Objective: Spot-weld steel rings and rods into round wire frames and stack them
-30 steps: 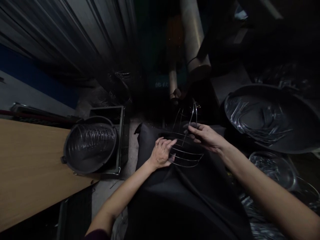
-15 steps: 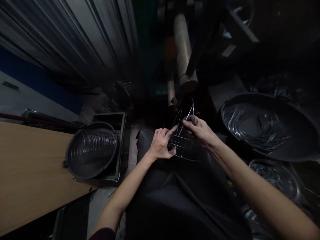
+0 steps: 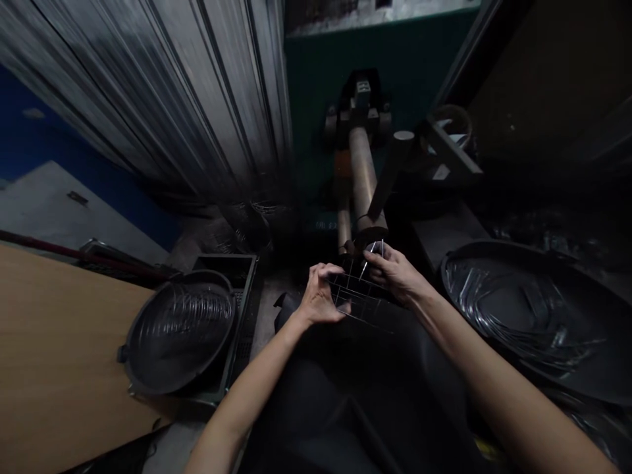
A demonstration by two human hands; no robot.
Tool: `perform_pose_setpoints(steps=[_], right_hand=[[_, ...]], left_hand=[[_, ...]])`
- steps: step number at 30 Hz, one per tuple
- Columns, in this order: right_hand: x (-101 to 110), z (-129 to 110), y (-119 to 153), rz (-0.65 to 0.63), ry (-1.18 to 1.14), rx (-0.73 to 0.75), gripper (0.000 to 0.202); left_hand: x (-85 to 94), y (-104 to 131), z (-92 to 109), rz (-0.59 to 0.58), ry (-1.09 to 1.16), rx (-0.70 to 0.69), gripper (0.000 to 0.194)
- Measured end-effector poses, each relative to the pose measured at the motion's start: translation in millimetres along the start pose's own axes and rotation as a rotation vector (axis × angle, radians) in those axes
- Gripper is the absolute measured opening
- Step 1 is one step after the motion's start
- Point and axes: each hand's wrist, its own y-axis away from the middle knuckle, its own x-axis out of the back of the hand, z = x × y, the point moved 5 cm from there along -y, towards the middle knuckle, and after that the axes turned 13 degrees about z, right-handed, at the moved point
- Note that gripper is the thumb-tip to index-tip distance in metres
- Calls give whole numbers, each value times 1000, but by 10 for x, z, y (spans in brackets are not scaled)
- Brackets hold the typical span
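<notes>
My left hand [image 3: 316,297] is closed around the left side of a thin metal wire frame [image 3: 356,294], thumb below and fingers above. Pinched in my right hand [image 3: 396,274] is a bent wire piece [image 3: 367,262] at the far end of the frame; I cannot tell whether the two are joined. Both hands are just below the ends of a machine's thick cylindrical arm [image 3: 363,168] and a thinner rod [image 3: 343,227] beneath it. A black apron or cloth [image 3: 365,388] covers my lap under the frame.
On the left, a round black basin [image 3: 129,368] with curved wires rests by a dark crate [image 3: 253,276] and a wooden board [image 3: 59,355]. To the right, a large black basin [image 3: 587,303] holds bundled bent wires. Corrugated metal sheeting [image 3: 222,85] stands behind left.
The view has tilted up, showing more of the machine. My hands have brought the wire frame closer to the machine's arm ends, and the frame lies flatter.
</notes>
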Motion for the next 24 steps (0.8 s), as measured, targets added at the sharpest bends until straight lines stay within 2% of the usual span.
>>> perform_pose_setpoints(steps=[14, 18, 24], right_hand=[[-11, -35, -369, 18, -47, 1, 52], [0, -25, -405, 19, -72, 17, 52], [-2, 16, -394, 8, -44, -11, 55]], left_hand=[[-34, -335, -139, -39, 25, 11, 66], [-68, -345, -172, -88, 10, -7, 67], [-88, -319, -231, -73, 15, 8, 68]])
